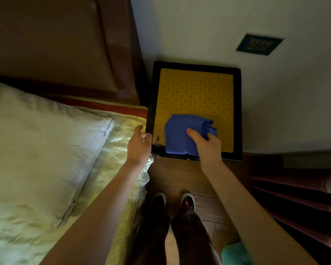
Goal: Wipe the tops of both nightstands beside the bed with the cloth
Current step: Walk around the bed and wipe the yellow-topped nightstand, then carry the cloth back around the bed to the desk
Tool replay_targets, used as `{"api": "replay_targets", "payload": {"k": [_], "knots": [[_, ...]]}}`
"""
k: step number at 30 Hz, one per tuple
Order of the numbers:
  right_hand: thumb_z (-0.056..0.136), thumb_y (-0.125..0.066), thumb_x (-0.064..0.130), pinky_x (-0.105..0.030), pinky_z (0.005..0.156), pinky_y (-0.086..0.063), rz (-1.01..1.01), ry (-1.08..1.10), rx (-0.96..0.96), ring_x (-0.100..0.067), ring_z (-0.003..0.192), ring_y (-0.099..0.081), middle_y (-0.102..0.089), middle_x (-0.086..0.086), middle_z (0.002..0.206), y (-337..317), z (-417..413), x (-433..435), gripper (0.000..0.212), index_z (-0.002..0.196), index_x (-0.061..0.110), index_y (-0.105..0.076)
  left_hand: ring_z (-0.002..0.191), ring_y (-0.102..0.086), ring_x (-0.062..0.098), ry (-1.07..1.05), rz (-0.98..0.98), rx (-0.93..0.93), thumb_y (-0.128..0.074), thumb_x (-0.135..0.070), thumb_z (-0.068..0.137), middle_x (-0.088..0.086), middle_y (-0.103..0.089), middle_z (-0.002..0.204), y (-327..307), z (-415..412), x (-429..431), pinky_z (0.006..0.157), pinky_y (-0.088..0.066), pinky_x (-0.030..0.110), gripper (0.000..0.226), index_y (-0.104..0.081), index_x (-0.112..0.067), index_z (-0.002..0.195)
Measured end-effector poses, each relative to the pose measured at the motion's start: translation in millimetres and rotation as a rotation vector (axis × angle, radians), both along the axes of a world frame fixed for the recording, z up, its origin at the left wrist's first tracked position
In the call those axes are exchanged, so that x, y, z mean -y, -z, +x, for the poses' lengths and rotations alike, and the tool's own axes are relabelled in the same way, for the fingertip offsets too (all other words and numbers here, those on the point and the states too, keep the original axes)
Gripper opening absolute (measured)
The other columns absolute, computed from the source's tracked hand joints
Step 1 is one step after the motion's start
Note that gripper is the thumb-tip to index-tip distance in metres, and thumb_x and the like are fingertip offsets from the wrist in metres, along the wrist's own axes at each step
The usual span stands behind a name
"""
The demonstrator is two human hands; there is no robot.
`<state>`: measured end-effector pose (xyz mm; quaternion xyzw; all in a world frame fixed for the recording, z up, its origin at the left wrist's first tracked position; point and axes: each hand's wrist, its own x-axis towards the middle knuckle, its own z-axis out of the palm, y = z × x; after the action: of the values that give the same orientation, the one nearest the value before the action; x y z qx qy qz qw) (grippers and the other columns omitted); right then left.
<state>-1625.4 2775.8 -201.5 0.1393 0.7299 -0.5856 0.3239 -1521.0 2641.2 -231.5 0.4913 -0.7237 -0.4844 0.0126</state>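
The room is dim around me, soft light glancing off the shiny bedspread and pillow, deep shadow over the headboard and lower right, my forearms slightly blurred, and straight edges bowing toward the frame's corners.

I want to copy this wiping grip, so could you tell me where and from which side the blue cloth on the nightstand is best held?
Probably from above, at the bunched right edge of the blue cloth, where the right hand already presses it onto the nightstand. The rest lies flat on the yellow top, offering little to pinch, while the crumpled folds there give the fingers purchase. The left hand rests at the nightstand's near-left corner.
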Motion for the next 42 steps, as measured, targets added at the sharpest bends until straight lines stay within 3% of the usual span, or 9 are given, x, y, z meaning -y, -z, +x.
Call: {"api": "replay_targets", "payload": {"k": [4, 12, 19, 23, 26, 32, 34, 38, 42], "knots": [[0.088, -0.068, 0.02, -0.032, 0.085, -0.051, -0.081, -0.1, -0.133, -0.013, 0.092, -0.063, -0.063, 0.01, 0.099, -97.1, 2.8, -16.9, 0.02, 0.106, 0.022, -0.061, 0.11, -0.059, 0.015, 0.09, -0.087, -0.094, -0.045, -0.025, 0.098, -0.001, -0.064, 0.115, -89.8, 24.3, 2.0, 0.083, -0.042, 0.022, 0.034, -0.055, -0.015, 0.128], [0.089, -0.067, 0.018, -0.028, 0.081, -0.054, -0.155, -0.313, -0.315, -0.005, 0.092, -0.066, -0.067, 0.011, 0.102, -264.3, 47.5, -60.2, 0.018, 0.105, 0.025, -0.063, 0.113, -0.058, 0.015, 0.142, -0.283, -0.248, -0.047, -0.032, 0.097, 0.002, -0.065, 0.123, -277.1, 101.5, -18.7, 0.098, -0.044, 0.031, 0.037, -0.059, -0.013, 0.127], [0.088, -0.068, 0.019, -0.047, 0.09, -0.05, -0.06, -0.505, -0.187, -0.029, 0.098, -0.063, -0.063, -0.01, 0.119, -258.9, 90.5, -92.6, 0.039, 0.124, 0.01, -0.058, 0.105, -0.059, 0.013, 0.023, -0.274, 0.038, -0.04, -0.051, 0.093, -0.001, -0.064, 0.119, -271.0, 223.6, -65.2, 0.086, -0.042, 0.027, 0.05, -0.056, -0.021, 0.129], [0.07, -0.075, 0.039, -0.054, 0.092, -0.051, -0.027, -0.667, -0.169, -0.032, 0.1, -0.063, -0.064, -0.011, 0.117, -238.4, 106.7, -98.8, 0.055, 0.116, 0.015, -0.06, 0.102, -0.06, 0.016, -0.296, -0.052, 0.181, -0.045, -0.042, 0.097, 0.0, -0.066, 0.118, -230.2, 291.8, -137.5, 0.086, -0.047, 0.032, 0.037, -0.06, -0.021, 0.123], [0.075, -0.075, 0.033, -0.055, 0.094, -0.049, -0.026, -0.886, -0.129, -0.035, 0.106, -0.06, -0.061, -0.01, 0.121, -227.5, 114.4, -98.6, 0.059, 0.127, 0.011, -0.057, 0.099, -0.06, 0.016, -0.571, 0.036, 0.156, -0.046, -0.039, 0.097, 0.0, -0.068, 0.112, -222.3, 316.9, -205.7, 0.084, -0.046, 0.031, 0.029, -0.065, -0.022, 0.111], [0.083, -0.073, 0.015, -0.045, 0.085, -0.052, -0.074, -1.363, -0.138, -0.027, 0.094, -0.063, -0.064, -0.003, 0.1, -219.9, 153.6, -94.8, 0.041, 0.121, 0.004, -0.061, 0.088, -0.066, 0.016, -1.2, 0.098, 0.006, -0.052, -0.046, 0.092, -0.001, -0.07, 0.088, -226.9, 338.0, -349.8, 0.089, -0.051, 0.041, 0.023, -0.067, -0.028, 0.089], [0.083, -0.074, 0.014, -0.042, 0.082, -0.053, -0.128, -1.528, -0.123, -0.025, 0.092, -0.064, -0.065, -0.001, 0.098, -222.9, 182.8, -98.9, 0.037, 0.116, 0.005, -0.061, 0.084, -0.065, 0.016, -1.355, 0.064, 0.026, -0.05, -0.054, 0.091, 0.003, -0.068, 0.085, -233.2, 344.7, -398.1, 0.084, -0.052, 0.037, 0.032, -0.067, -0.027, 0.091], [0.081, -0.075, 0.021, -0.047, 0.084, -0.055, -0.176, -1.878, -0.097, -0.029, 0.096, -0.066, -0.068, -0.005, 0.101, -229.3, 257.6, -121.8, 0.033, 0.109, 0.009, -0.063, 0.089, -0.064, 0.013, -1.709, 0.001, 0.05, -0.046, -0.032, 0.098, -0.004, -0.07, 0.093, -253.4, 352.8, -496.4, 0.077, -0.046, 0.031, 0.02, -0.065, -0.026, 0.101], [0.081, -0.074, 0.016, -0.029, 0.065, -0.052, -0.234, -2.18, -0.025, -0.017, 0.083, -0.07, -0.074, 0.001, 0.084, -238.1, 333.8, -169.8, 0.006, 0.086, 0.016, -0.07, 0.089, -0.064, 0.016, -2.043, -0.014, 0.093, -0.045, -0.028, 0.1, -0.002, -0.07, 0.095, -254.4, 347.6, -603.5, 0.08, -0.047, 0.036, 0.022, -0.065, -0.022, 0.105]]}}
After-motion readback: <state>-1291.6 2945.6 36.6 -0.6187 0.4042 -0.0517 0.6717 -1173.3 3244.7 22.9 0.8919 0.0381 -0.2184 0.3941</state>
